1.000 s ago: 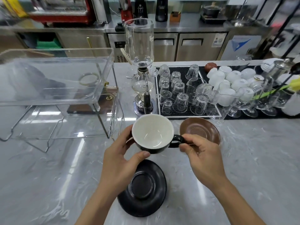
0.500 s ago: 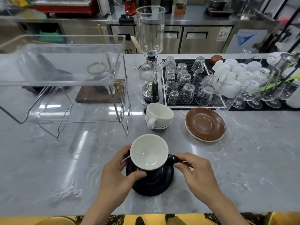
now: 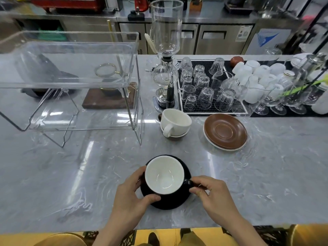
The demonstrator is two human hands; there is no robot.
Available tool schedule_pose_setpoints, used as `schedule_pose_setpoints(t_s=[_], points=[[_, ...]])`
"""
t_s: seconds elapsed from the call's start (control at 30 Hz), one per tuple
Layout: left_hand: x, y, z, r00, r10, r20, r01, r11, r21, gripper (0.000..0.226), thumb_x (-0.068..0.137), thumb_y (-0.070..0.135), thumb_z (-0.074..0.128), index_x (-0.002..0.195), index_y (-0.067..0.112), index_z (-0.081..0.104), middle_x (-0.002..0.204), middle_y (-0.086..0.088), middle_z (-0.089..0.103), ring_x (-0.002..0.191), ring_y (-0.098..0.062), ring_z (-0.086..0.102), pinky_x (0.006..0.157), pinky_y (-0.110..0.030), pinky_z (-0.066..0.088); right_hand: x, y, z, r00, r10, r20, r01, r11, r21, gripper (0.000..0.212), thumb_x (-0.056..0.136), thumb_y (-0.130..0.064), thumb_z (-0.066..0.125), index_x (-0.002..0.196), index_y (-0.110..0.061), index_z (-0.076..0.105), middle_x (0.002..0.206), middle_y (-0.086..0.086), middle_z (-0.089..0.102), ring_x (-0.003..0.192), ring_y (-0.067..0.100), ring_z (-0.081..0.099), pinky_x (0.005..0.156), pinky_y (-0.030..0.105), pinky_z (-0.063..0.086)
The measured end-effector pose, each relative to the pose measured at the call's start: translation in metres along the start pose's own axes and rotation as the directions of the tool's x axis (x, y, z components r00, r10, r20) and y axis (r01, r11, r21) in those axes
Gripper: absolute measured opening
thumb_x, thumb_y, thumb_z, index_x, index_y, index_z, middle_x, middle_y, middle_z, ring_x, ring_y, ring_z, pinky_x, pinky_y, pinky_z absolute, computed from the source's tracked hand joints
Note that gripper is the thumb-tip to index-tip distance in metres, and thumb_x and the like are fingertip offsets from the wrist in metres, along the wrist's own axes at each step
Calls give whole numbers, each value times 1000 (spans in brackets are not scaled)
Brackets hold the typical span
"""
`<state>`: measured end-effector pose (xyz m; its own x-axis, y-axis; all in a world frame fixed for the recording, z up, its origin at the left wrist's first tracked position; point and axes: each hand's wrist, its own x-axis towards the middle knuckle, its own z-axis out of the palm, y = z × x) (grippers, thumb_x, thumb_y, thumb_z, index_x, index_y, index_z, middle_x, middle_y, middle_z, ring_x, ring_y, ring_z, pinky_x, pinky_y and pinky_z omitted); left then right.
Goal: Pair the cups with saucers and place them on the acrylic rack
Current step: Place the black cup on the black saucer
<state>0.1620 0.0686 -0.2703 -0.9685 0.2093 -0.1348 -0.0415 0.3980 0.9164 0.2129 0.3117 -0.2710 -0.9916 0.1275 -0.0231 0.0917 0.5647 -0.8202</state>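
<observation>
Left hand [image 3: 132,194], curled around the nine o'clock side of the black cup [image 3: 164,174], thumb and fingers against its wall; right hand [image 3: 212,195], pinched on the handle at three o'clock. The cup, white inside, sat over the black saucer [image 3: 170,203] on the marble counter [image 3: 88,174], near the front edge; whether fully seated could not be told. Judged rigid, glazed, slippery and breakable; the pair was best lifted by the saucer rim with the cup steadied. At twelve o'clock stood a white cup [image 3: 174,123] on its own saucer; at one o'clock, a brown saucer [image 3: 225,133] with no cup. At ten o'clock, the acrylic rack [image 3: 71,82], nothing on its shelves.
</observation>
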Motion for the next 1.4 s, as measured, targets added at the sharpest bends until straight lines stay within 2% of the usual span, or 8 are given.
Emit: schedule_pose_setpoints(t_s=[0.1, 0.3, 0.53, 0.7, 0.83, 1.0, 1.23, 1.4], points=[[1, -3, 1, 1000, 5, -4, -5, 1000, 1, 86, 59, 3, 94, 119, 50, 54, 122, 29, 59, 106, 23, 56, 84, 2, 43, 0, 2, 2, 1000, 9, 5, -9, 1000, -2, 23, 84, -6, 73, 97, -25, 78, 89, -24, 72, 87, -1, 66, 77, 18, 53], [3, -8, -1, 1000, 31, 4, -31, 998, 53, 87, 55, 7, 97, 112, 58, 55, 111, 47, 62, 111, 15, 59, 93, -7, 44, -1, 3, 1, 999, 36, 32, -36, 999, 21, 22, 84, -6, 73, 94, -25, 79, 88, -17, 73, 86, 1, 66, 76, 18, 53], [0, -10, -2, 998, 50, 34, -51, 998, 24, 86, 55, 16, 99, 117, 56, 54, 117, 35, 65, 116, 9, 59, 100, -14, 45, -4, 3, -2, 994, 66, 84, -67, 998, 7, 18, 85, -12, 73, 96, -25, 78, 87, -12, 74, 86, 5, 66, 78, 23, 54], [-1, -6, -3, 998, 45, 40, -43, 998, -48, 78, 51, 48, 93, 119, 57, 57, 122, 37, 61, 118, 9, 59, 96, -8, 47, -4, 3, -4, 993, 62, 97, -60, 998, -28, 17, 85, -20, 74, 98, -32, 76, 89, -22, 72, 88, -1, 65, 80, 15, 53], [0, 0, -6, 998, 59, -28, -61, 994, -93, 69, 58, 49, 88, 122, 45, 63, 124, 25, 67, 119, 0, 62, 100, -24, 52, -6, -2, -6, 992, 76, 103, -75, 997, -13, 34, 81, -27, 77, 91, -56, 63, 94, -32, 67, 88, -3, 64, 78, 9, 51], [5, 26, -9, 977, 157, -147, -173, 980, -100, 52, 69, 54, 79, 118, 43, 66, 126, 19, 69, 115, -5, 66, 95, -29, 51, -5, -8, -17, 997, 73, 33, -75, 994, 81, 31, 77, -27, 81, 93, -50, 68, 92, -25, 70, 86, 2, 67, 74, 9, 52], [23, 69, 14, 942, 300, -154, -322, 935, -147, 18, 78, 38, 74, 95, 36, 73, 101, 6, 75, 96, -18, 72, 86, -19, 54, 6, -10, -49, 990, 74, -117, -57, 988, 140, 22, 81, -14, 79, 91, -33, 75, 83, -19, 74, 78, 1, 69, 72, 10, 54], [42, 90, 47, 935, 329, -133, -345, 929, -130, 4, 78, 38, 71, 81, 37, 71, 80, 11, 74, 78, -11, 72, 75, -15, 53, 10, 2, -79, 977, 77, -201, -53, 991, 123, 19, 84, -14, 75, 85, -34, 75, 82, -23, 73, 80, -1, 69, 69, 2, 48]])
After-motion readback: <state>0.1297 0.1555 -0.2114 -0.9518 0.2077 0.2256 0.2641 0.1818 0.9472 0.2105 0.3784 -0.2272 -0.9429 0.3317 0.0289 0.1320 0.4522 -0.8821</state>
